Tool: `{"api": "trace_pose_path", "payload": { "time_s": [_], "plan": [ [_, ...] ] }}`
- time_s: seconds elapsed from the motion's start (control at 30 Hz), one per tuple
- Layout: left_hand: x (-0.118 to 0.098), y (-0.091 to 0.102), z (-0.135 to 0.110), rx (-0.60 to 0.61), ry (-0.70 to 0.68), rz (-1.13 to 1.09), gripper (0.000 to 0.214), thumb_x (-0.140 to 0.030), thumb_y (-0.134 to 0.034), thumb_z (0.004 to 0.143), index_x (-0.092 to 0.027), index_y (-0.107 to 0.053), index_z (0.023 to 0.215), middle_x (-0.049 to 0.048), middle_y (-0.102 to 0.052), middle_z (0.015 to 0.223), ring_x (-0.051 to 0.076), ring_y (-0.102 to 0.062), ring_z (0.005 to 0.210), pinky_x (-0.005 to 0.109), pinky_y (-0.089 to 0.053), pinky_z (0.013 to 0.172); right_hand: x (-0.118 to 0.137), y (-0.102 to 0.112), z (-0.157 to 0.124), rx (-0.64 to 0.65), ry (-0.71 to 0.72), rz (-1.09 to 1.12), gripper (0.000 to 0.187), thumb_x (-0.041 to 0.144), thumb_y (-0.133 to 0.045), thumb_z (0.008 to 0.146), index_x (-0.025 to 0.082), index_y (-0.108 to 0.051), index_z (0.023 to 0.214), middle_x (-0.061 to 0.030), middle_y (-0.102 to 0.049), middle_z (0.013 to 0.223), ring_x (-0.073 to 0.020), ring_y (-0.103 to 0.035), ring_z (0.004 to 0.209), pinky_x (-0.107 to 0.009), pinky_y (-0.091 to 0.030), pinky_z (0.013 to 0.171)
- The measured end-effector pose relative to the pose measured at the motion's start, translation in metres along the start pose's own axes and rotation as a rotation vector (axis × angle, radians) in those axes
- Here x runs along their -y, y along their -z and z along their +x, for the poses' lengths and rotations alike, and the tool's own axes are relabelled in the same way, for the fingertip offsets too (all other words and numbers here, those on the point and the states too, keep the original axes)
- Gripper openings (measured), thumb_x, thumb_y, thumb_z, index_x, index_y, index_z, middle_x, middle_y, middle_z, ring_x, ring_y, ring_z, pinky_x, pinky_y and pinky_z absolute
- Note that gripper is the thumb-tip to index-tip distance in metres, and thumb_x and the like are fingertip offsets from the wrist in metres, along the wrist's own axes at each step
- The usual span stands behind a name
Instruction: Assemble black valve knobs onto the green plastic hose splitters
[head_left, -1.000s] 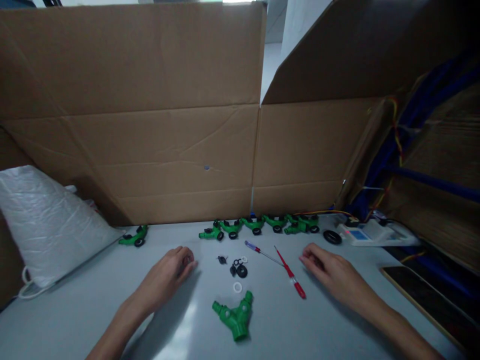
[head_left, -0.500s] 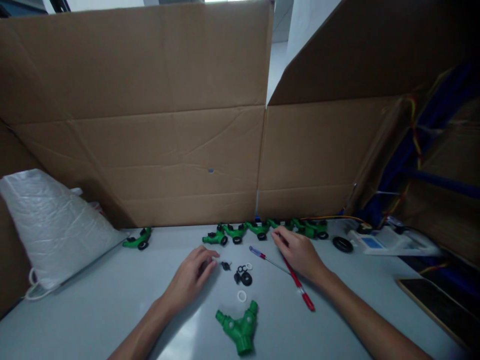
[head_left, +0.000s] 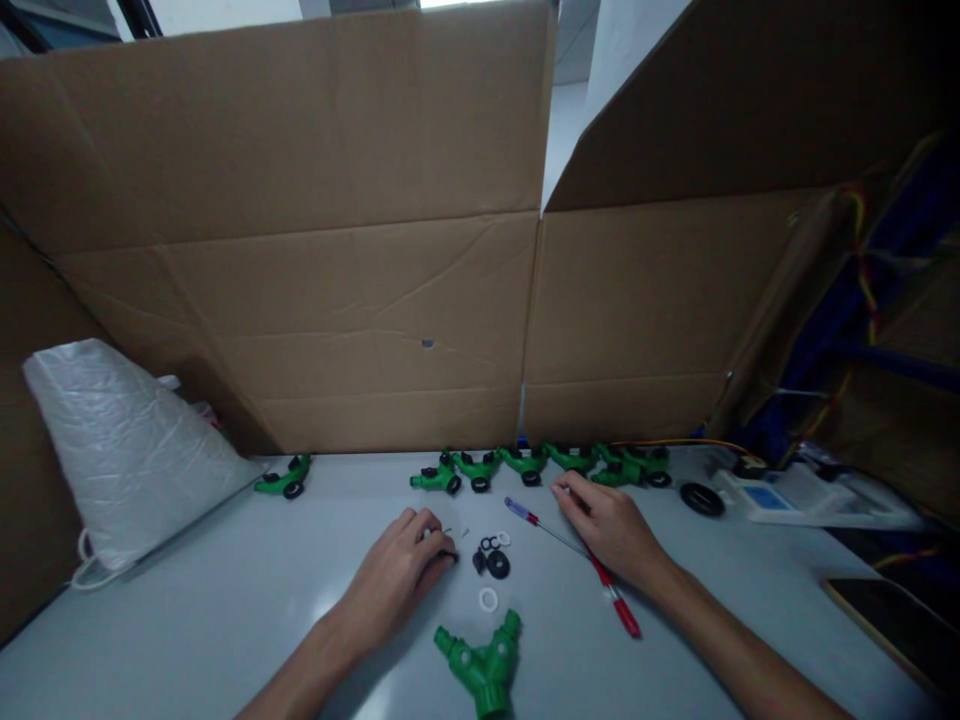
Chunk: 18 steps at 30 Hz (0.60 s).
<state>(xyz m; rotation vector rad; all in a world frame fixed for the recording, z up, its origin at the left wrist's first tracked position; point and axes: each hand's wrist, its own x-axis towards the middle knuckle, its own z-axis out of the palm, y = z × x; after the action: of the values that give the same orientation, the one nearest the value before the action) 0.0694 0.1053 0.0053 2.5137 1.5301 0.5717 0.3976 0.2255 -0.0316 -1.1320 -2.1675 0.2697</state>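
Note:
My left hand (head_left: 401, 570) is closed, thumb and fingertips pinched over a small black plastic part (head_left: 453, 556) that they mostly cover. My right hand (head_left: 611, 528) rests on the table with curled fingers, lying over a red pen (head_left: 621, 608); its fingertips are hidden from view. Between the hands are a black ring (head_left: 498, 565), another small black part (head_left: 479, 561), small black O-rings (head_left: 490, 543) and white rings (head_left: 488, 599). Nearer to me lies a green Y-shaped hose fitting (head_left: 484, 665). A thin screwdriver with a clear purplish handle (head_left: 519, 510) points towards my right hand.
Several green fittings with black parts (head_left: 523, 462) line the back edge, and one more (head_left: 285, 480) sits left. Cardboard walls (head_left: 375, 300) enclose the table (head_left: 225, 600). A white bag (head_left: 135, 460) stands left; a black ring (head_left: 703, 499), white device (head_left: 810, 498) and dark panel (head_left: 885, 625) are right.
My left hand has moved right and closed over the small black part that lay in the open beside it. My right hand has stayed by the pen. The whole view has shifted slightly.

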Motion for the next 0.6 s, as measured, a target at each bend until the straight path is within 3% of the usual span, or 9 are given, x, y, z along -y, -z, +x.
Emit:
{"api": "trace_pose_path", "payload": {
  "time_s": [0.13,0.27,0.43,0.6],
  "plan": [
    [0.0,0.002,0.001,0.012,-0.008,-0.04,0.014,-0.025,-0.056,0.108,-0.024,-0.07,0.112,0.0071,-0.066,0.11,0.026,-0.059,0.105,0.041,-0.053,0.091,-0.004,-0.001,-0.001,-0.004,0.027,-0.025,0.03,0.04,-0.043,0.113,0.024,-0.067,0.105,-0.0028,-0.076,0.085,-0.0229,-0.074,0.076,-0.033,-0.049,0.074],
    [-0.006,0.008,0.003,-0.007,-0.001,-0.091,0.015,-0.029,-0.054,0.109,-0.022,-0.067,0.109,0.0076,-0.067,0.108,0.025,-0.06,0.102,0.039,-0.051,0.089,0.004,0.007,0.0,-0.005,0.152,-0.097,0.029,0.035,-0.044,0.113,0.023,-0.069,0.105,-0.0063,-0.076,0.094,-0.0245,-0.071,0.084,-0.035,-0.049,0.078],
    [-0.022,0.02,-0.002,0.088,-0.078,-0.148,0.028,-0.047,-0.057,0.107,-0.021,-0.064,0.102,0.0061,-0.065,0.097,0.023,-0.06,0.091,0.036,-0.047,0.081,0.038,0.015,-0.005,0.052,0.35,-0.094,0.024,0.027,-0.045,0.112,0.02,-0.068,0.107,-0.0082,-0.076,0.1,-0.0265,-0.062,0.09,-0.041,-0.046,0.086],
    [-0.035,0.021,-0.007,0.153,-0.143,-0.112,0.059,-0.078,-0.067,0.088,-0.02,-0.066,0.096,0.0059,-0.064,0.091,0.024,-0.058,0.083,0.036,-0.042,0.074,0.075,0.013,-0.02,0.243,0.396,0.008,0.017,0.026,-0.05,0.111,0.021,-0.066,0.109,-0.0069,-0.073,0.1,-0.0267,-0.061,0.095,-0.042,-0.043,0.09]
  ]
}}
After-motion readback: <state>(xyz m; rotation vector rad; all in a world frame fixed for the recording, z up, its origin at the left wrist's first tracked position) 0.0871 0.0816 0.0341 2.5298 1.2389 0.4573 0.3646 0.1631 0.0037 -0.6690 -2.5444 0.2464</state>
